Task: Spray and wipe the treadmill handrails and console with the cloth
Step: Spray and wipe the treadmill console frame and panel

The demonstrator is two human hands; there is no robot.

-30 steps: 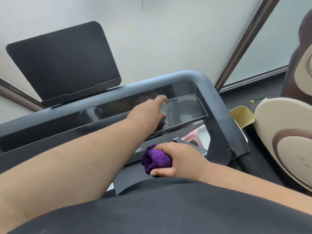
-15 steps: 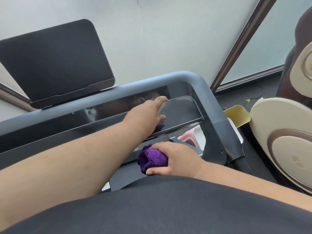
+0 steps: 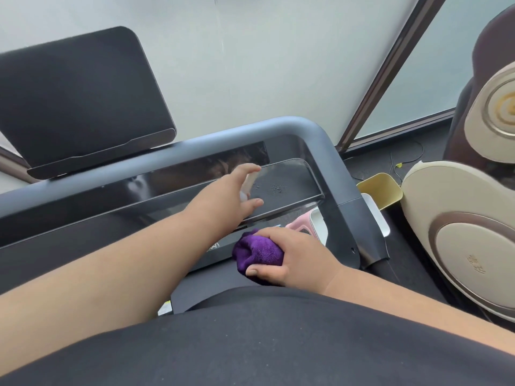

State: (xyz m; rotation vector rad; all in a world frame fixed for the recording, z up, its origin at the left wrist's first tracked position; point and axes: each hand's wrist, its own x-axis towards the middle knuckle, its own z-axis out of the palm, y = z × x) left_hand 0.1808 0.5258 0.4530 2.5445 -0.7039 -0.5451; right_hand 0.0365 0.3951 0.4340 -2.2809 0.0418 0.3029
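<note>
A small pale spray bottle (image 3: 246,188) is mostly hidden inside the left hand (image 3: 228,190); the purple cloth (image 3: 257,253) is half-covered by the right hand (image 3: 295,257). The black screen (image 3: 78,101) runs off the left edge.

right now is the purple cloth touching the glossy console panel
Apart. The head view shows the purple cloth bunched in the right hand, nearer than the console panel, with dark frame between them.
</note>
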